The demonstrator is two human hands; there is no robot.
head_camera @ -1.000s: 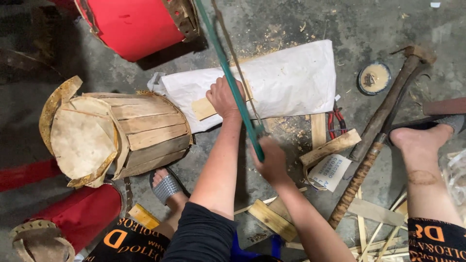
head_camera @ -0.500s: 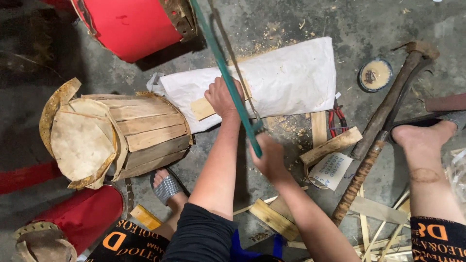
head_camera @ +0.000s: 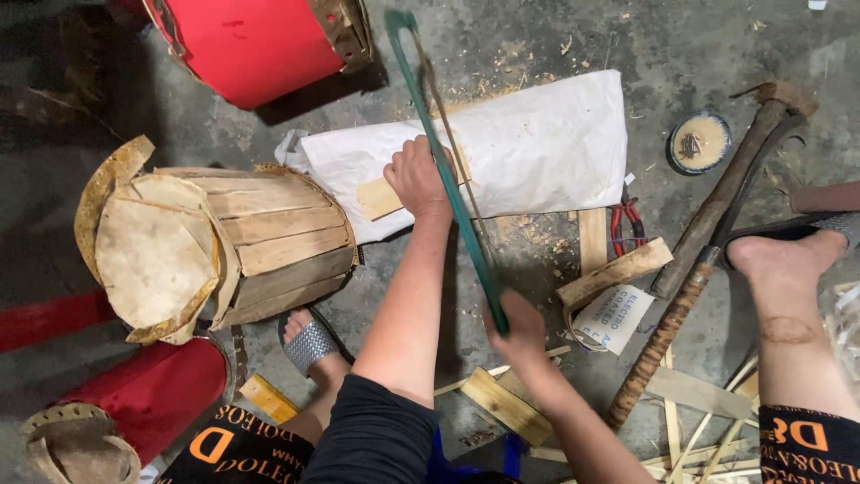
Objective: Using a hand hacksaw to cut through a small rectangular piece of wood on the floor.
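**Sawing a thin wooden slat with a green-framed hacksaw**

Viewed from the head camera, the left hand (head_camera: 417, 177) presses a pale wooden slat (head_camera: 381, 197) flat against a white sack (head_camera: 528, 148) on the concrete floor (head_camera: 555, 36); its fingers are curled down over the slat's near end, holding it in place. The right hand (head_camera: 517, 328) is closed around the handle of the hacksaw (head_camera: 448, 170), whose frame runs away from those fingers and passes just beside the left knuckles, over the slat. Whether the blade touches the wood cannot be told.

The slat appears light, thin and stiff, likely to flex or split if gripped far from the cut, so a flat hold close to the blade suits it. The saw frame looks rigid and light; the grip at its handle end gives the most control.

Beyond the left fingers lies a wooden barrel drum (head_camera: 224, 246) on its side, with a red drum shell (head_camera: 255, 45) further off. To the right of the right hand lie red pliers (head_camera: 627, 224), a long-handled hammer (head_camera: 717, 233) and a small round tin (head_camera: 700, 141). Offcuts (head_camera: 614, 273) lie scattered near the bare foot (head_camera: 779, 260).
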